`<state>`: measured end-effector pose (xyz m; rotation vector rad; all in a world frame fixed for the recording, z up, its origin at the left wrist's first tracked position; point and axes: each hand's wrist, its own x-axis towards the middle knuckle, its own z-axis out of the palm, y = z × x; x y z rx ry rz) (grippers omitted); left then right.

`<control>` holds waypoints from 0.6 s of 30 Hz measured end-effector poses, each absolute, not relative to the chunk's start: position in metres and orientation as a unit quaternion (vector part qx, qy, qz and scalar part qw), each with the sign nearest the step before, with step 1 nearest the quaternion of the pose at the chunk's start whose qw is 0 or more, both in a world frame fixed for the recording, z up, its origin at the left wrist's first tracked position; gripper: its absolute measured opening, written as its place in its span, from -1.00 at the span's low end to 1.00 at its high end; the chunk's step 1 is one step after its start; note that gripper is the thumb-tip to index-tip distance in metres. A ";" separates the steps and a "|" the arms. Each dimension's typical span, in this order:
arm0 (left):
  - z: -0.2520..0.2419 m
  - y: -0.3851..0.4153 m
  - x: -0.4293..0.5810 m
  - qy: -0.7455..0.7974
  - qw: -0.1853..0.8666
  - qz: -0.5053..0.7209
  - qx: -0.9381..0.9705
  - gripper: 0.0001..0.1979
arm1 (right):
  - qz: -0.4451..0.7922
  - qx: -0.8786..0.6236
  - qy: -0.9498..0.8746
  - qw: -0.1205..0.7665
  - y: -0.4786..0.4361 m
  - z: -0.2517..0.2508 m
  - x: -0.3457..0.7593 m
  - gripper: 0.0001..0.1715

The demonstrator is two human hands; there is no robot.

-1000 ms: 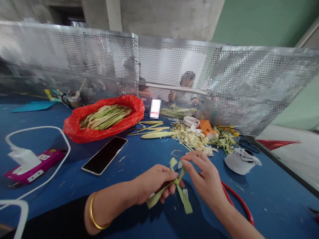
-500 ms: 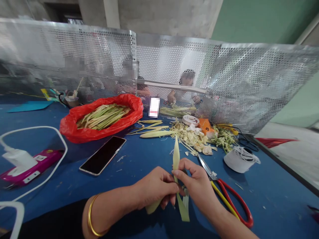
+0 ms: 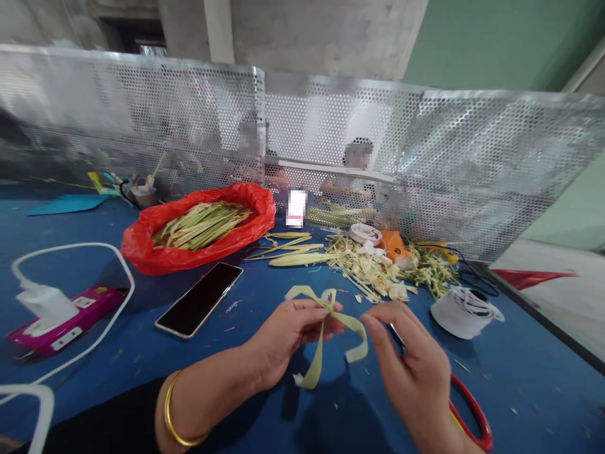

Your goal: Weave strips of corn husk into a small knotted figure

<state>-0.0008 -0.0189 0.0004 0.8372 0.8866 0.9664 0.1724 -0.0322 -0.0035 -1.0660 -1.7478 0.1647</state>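
Pale green leaf strips [image 3: 317, 359] cross in a small knot-like bundle above the table, their ends curling outward and down. My left hand [image 3: 288, 337] pinches this bundle near its crossing between thumb and fingers. At the right, my right hand [image 3: 413, 369] is closed, thumb and index fingertips together at the bend of one strip. Under that hand lie scissors [image 3: 472, 410] with red and yellow handles, mostly covered by it. Beyond the hands are a few long loose leaves [image 3: 297, 259] and a heap of pale leaf scraps [image 3: 366, 268].
A red plastic bag [image 3: 155, 261] of leaves stands behind a phone [image 3: 201, 299]. To the left are a magenta power strip [image 3: 66, 325] and white cable. White tape rolls [image 3: 456, 315] sit right. A perforated metal screen [image 3: 331, 120] runs along the back, people behind it.
My right hand has moved right, away from my left hand, and now covers more of the scissors. The upright strip has come down, and the strips now spread out in loops from my left fingers.
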 end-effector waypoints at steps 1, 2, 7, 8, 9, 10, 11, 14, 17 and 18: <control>0.003 -0.019 -0.001 0.390 0.711 0.451 0.372 -0.71 | 0.083 -0.437 -0.742 0.502 -0.036 -0.003 0.170 -0.80; 0.004 -0.019 -0.001 0.381 0.711 0.461 0.369 -0.72 | 0.111 -0.431 -0.759 0.475 -0.039 -0.004 0.167 -0.81; 0.002 -0.024 0.004 0.367 0.711 0.466 0.378 -0.76 | 0.270 -0.456 -0.743 0.410 -0.043 -0.019 0.151 -0.78; 0.001 -0.025 0.005 0.371 0.705 0.470 0.380 -0.76 | 0.290 -0.458 -0.732 0.412 -0.042 -0.022 0.149 -0.76; -0.001 -0.025 0.006 0.375 0.700 0.473 0.382 -0.76 | 0.304 -0.459 -0.725 0.414 -0.041 -0.024 0.149 -0.74; -0.002 -0.025 0.006 0.378 0.696 0.475 0.383 -0.76 | 0.313 -0.457 -0.721 0.416 -0.040 -0.026 0.150 -0.73; -0.003 -0.025 0.007 0.380 0.694 0.476 0.385 -0.76 | 0.317 -0.455 -0.721 0.417 -0.040 -0.026 0.150 -0.71; -0.002 -0.025 0.007 0.376 0.689 0.475 0.397 -0.80 | 0.309 -0.451 -0.731 0.409 -0.040 -0.026 0.153 -0.68; -0.001 -0.025 0.006 0.374 0.682 0.478 0.408 -0.82 | 0.299 -0.453 -0.741 0.396 -0.041 -0.022 0.154 -0.66; 0.000 -0.026 0.006 0.376 0.679 0.479 0.411 -0.82 | 0.298 -0.450 -0.744 0.394 -0.041 -0.021 0.154 -0.66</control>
